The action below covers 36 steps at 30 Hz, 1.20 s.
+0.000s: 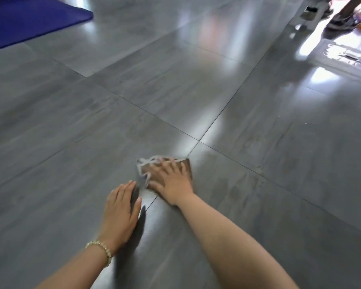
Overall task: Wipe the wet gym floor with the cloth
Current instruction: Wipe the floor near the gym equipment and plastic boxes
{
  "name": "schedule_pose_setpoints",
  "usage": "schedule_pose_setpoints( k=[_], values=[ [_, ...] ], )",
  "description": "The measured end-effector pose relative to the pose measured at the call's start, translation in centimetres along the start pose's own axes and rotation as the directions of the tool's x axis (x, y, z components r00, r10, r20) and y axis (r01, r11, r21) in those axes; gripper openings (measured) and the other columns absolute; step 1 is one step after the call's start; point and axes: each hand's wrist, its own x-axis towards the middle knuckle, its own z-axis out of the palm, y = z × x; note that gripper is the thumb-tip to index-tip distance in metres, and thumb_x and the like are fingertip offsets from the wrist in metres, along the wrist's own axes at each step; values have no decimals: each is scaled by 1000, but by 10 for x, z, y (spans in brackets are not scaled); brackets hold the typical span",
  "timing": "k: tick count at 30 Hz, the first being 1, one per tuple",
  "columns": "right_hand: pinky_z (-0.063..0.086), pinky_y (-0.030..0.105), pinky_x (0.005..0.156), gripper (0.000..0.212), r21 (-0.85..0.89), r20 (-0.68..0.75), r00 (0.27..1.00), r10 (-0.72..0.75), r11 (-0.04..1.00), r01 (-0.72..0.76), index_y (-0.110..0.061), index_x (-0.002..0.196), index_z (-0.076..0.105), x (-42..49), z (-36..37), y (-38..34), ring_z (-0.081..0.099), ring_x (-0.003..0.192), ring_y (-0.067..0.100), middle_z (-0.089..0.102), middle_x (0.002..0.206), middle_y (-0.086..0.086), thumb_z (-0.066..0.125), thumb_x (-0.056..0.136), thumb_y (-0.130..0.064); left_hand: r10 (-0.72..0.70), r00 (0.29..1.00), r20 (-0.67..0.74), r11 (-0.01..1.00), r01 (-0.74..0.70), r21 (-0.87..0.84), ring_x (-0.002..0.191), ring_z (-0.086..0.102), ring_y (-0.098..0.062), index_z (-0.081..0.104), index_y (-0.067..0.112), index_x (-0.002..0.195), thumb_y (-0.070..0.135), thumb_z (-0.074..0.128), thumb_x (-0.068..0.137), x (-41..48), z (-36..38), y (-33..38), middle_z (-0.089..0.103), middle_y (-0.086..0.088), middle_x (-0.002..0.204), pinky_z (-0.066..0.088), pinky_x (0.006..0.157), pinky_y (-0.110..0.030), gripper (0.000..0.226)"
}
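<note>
On the grey tiled floor (258, 122), just below centre, the brown cloth (187, 167) lies flat beside a tile joint. The right hand (172, 182) presses on it, fingers straight and spread. The left hand (121, 209), at the cloth's 8 o'clock, lies flat on bare tile with fingers together and a beaded bracelet (101, 249) on the wrist. A blue mat (29, 19) lies far off at 10 o'clock, and another person's shoes (342, 19) at 1 o'clock.

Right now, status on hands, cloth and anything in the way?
Right hand flat, pressing cloth on floor. Left hand flat on tile beside it. Blue mat far left, someone's feet far right, both clear.
</note>
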Motion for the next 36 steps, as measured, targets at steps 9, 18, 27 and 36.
schedule_pose_setpoints(
  k=[9,18,27,36],
  values=[
    [-4,55,114,66,239,-2,593,805,576,-782,-36,150,-1,-63,-46,164,-12,145,27,-10,159,-2,21,93,-63,101,994,34,995,-101,13,131,29,-17,42,15,135,55,17,91,-2,21,26,45,-3,139,8,112,-27,65],
    [-25,41,107,89,45,-122,981,153,988,-149,-48,146,14,-91,-1,86,-10,146,22,1,158,-14,-14,68,-80,36,995,88,999,-38,20,129,33,-21,43,13,135,52,15,92,-25,47,56,47,-7,137,12,110,-33,64],
    [-9,56,112,65,365,-97,260,961,277,-889,-43,148,8,-212,-16,228,-13,145,24,-1,159,-7,24,90,-67,213,967,141,974,-222,50,128,33,-20,44,11,133,50,15,95,-38,42,94,48,-6,136,4,113,-25,61],
    [-16,46,111,85,129,-88,894,440,895,-428,-49,146,5,-207,-5,167,-16,144,19,-6,158,-14,-3,69,-86,211,959,188,971,-227,72,124,42,-26,49,10,130,63,1,88,-49,77,158,50,-9,134,18,107,-36,82]
  ],
)
